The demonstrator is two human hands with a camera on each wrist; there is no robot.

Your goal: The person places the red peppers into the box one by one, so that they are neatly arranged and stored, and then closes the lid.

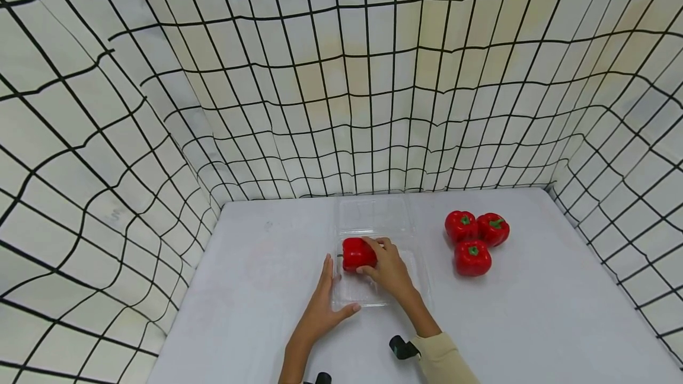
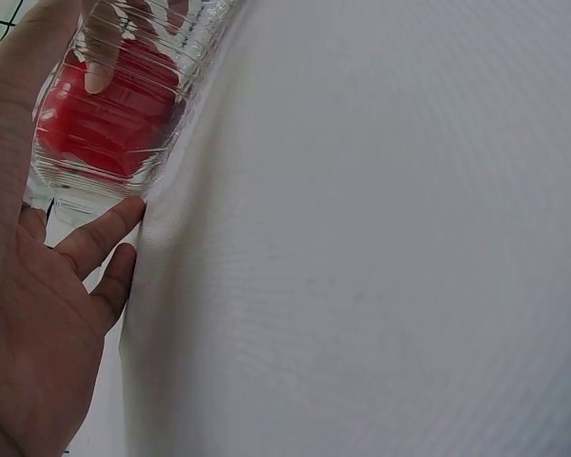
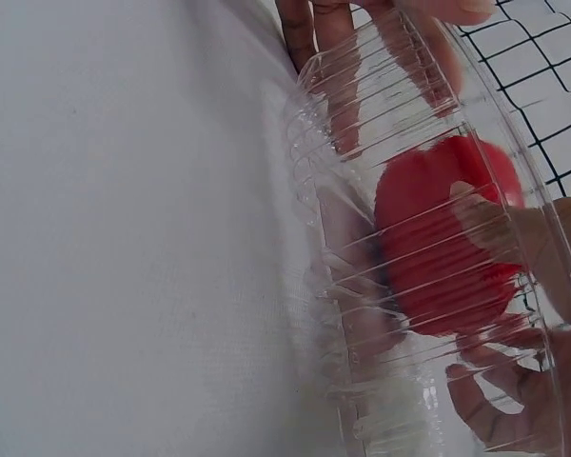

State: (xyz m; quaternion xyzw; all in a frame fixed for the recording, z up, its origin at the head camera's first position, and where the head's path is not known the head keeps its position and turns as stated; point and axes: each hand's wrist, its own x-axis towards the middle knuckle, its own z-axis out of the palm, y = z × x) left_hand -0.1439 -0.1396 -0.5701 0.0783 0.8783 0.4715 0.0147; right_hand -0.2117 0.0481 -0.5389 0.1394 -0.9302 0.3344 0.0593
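A red bell pepper [image 1: 354, 255] lies on its side within the left part of a clear plastic clamshell container [image 1: 368, 299], its stem toward the left wall. My right hand [image 1: 391, 270] grips it from the right, thumb in front and fingers over the far side. Through the ribbed wall in the right wrist view, the thumb presses on the pepper [image 3: 438, 238]. Along the container's left side stands my left hand [image 1: 323, 307], fingers straight and thumb spread at the near left corner. The left wrist view shows those fingers [image 2: 105, 233] extended by the container's outer wall.
Three more red bell peppers [image 1: 472, 258] sit clustered on the white table [image 1: 539, 289] to the right. The container's lid [image 1: 373, 215] lies folded back, away from me. Black netting [image 1: 368, 126] over white walls encloses the table's back and sides.
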